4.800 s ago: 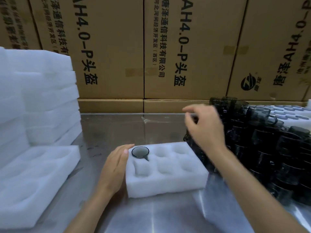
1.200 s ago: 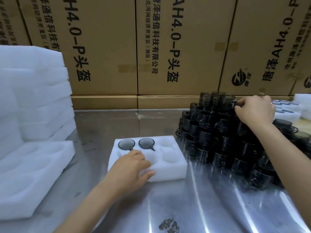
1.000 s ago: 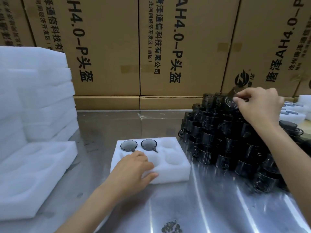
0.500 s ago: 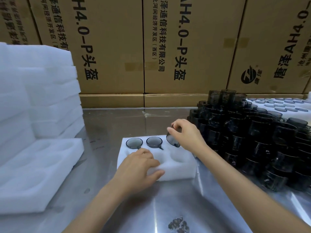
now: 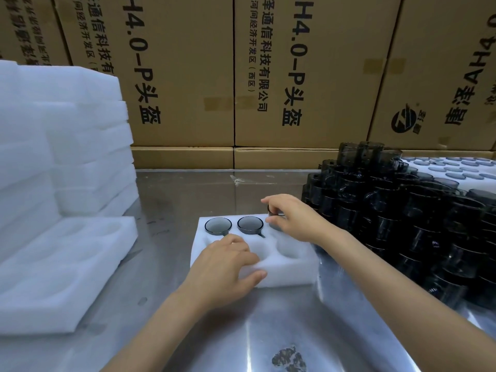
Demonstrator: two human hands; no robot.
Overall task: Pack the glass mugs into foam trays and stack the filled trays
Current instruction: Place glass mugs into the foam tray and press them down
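I see the left hand (image 5: 225, 267) lying flat on the foam tray (image 5: 290, 272) on the counter (image 5: 188, 189). The right hand (image 5: 292, 218) has its fingers curled around a dark mug (image 5: 274, 214), at the tray's back right hole. Two mugs (image 5: 218, 225) sit beside it.

Mid-frame, a white foam tray (image 5: 284, 272) sits on a steel table (image 5: 188, 189). Its back row holds two dark glass mugs (image 5: 218, 225) (image 5: 250, 224). The right hand (image 5: 291, 218) grips a third mug (image 5: 273, 210) at the back-right pocket. The left hand (image 5: 225, 264) rests flat on the tray's front. A heap of mugs (image 5: 402, 218) fills the right of the frame, stacked foam (image 5: 64, 146) the left.
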